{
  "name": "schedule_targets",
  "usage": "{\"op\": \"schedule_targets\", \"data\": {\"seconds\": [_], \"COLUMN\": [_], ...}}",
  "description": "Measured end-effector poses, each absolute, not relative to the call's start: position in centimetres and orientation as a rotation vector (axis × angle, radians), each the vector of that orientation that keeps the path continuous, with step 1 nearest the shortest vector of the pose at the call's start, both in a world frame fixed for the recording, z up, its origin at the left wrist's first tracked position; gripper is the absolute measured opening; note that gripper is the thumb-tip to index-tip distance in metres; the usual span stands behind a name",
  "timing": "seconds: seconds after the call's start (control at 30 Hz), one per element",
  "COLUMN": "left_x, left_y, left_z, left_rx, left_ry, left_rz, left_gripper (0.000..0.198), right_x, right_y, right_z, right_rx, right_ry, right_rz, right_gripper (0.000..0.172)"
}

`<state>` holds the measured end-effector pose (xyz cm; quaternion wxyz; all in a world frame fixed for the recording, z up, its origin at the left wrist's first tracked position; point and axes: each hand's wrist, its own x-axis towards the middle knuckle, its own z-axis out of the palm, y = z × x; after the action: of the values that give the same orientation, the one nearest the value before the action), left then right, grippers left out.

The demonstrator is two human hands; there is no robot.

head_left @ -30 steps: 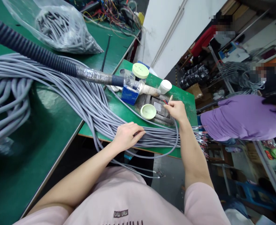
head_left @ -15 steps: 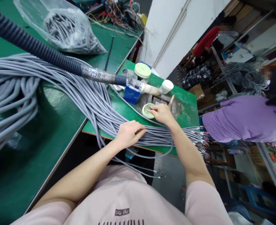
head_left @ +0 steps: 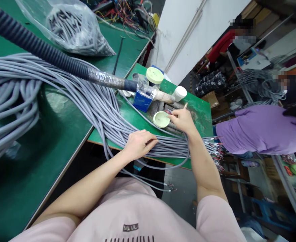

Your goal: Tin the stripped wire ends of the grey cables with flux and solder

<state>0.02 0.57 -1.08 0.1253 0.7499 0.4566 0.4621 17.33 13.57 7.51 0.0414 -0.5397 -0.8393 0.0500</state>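
Wire tips (head_left: pixel 166 117) at pale green cup (head_left: pixel 160 121): blurred, too fine to count from here. Left hand (head_left: pixel 140 143), left of cup: palm hidden. Corrugated hose (head_left: pixel 62 63), farther left of cup: end out of sight.

And here's the outfit: a pale pink top (head_left: pixel 143 206), plain and soft-looking, filling the bottom of the view! Front and centre sits a small dark rectangular patch (head_left: pixel 130 227), wider than it is tall, carrying two short words in light lettering that appear upside down from up here. Just beyond it, a row of dark upright strokes (head_left: pixel 130 239), thin and evenly spaced, running off the lower edge! Over to the sleeves now: the left sleeve (head_left: pixel 53 228) and the right sleeve (head_left: pixel 215 216) are short, matching pink, leaving both forearms bare, right down to bare hands (head_left: pixel 138 144)!
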Motion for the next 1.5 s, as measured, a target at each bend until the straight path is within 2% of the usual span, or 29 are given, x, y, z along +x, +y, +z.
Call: {"op": "schedule_targets", "data": {"seconds": [0.13,0.43,1.03,1.37,1.5], "left_x": [0.0,0.1,0.1,0.1,0.1], "left_y": [0.6,0.5,0.5,0.5,0.6], "left_z": [-1.1,-0.9,-0.9,-0.9,-1.1], "left_rx": [2.18,2.178,2.167,2.175,2.179], "left_ry": [1.327,1.327,1.328,1.342,1.347], "left_rz": [1.354,1.367,1.355,1.348,1.338], "left_gripper": [0.021,0.019,0.021,0.021,0.022], "right_x": [19.6,21.8,21.7,21.3,21.2], "right_y": [14.8,17.8,18.4,18.1,15.4], "right_z": [7.8,3.7,2.9,3.6,5.1], "right_rx": [-1.724,-2.069,-2.151,-2.129,-1.857], "right_ry": [-2.381,-2.274,-2.316,-2.282,-2.141], "right_rz": [0.153,0.05,-0.007,0.06,0.364], "right_gripper": [0.031,0.025,0.023,0.023,0.032]}}
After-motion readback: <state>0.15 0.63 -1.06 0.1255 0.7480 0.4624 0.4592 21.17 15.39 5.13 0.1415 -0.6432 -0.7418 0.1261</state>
